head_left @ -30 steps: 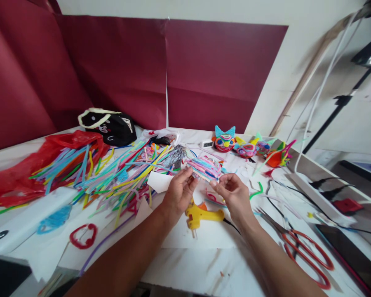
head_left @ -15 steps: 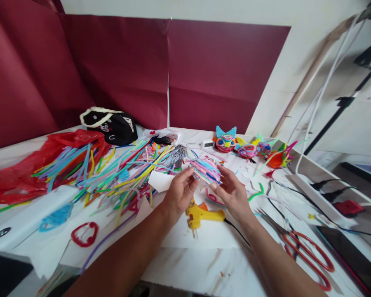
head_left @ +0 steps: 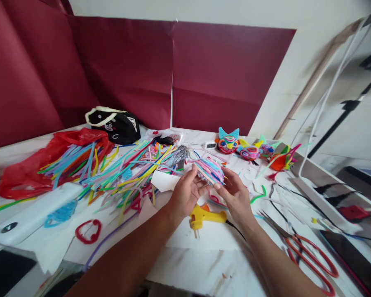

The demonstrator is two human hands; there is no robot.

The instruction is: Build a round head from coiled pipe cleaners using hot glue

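A rounded craft piece covered in pink, blue and white pipe cleaners (head_left: 209, 168) is held up between my two hands above the table. My left hand (head_left: 188, 190) grips its left lower edge, thumb on top and fingers underneath. On the other side, my right hand (head_left: 235, 193) pinches the right edge between thumb and fingers. Just below the hands, a yellow hot glue gun (head_left: 208, 216) lies on white paper, its black cord running right. A bent green pipe cleaner (head_left: 259, 194) rests beside my right hand.
Loose pipe cleaners (head_left: 126, 173) and a red plastic bag (head_left: 21, 173) cover the left side. Orange-handled scissors (head_left: 311, 251), a phone (head_left: 349, 260) and a power strip (head_left: 327, 206) lie right. Finished colourful figures (head_left: 228, 141) and a black pouch (head_left: 120, 128) stand behind.
The view has shifted slightly, so everything sits a little further right. The craft piece has tilted a bit in my hands, and my left fingers have opened out somewhat beneath it.
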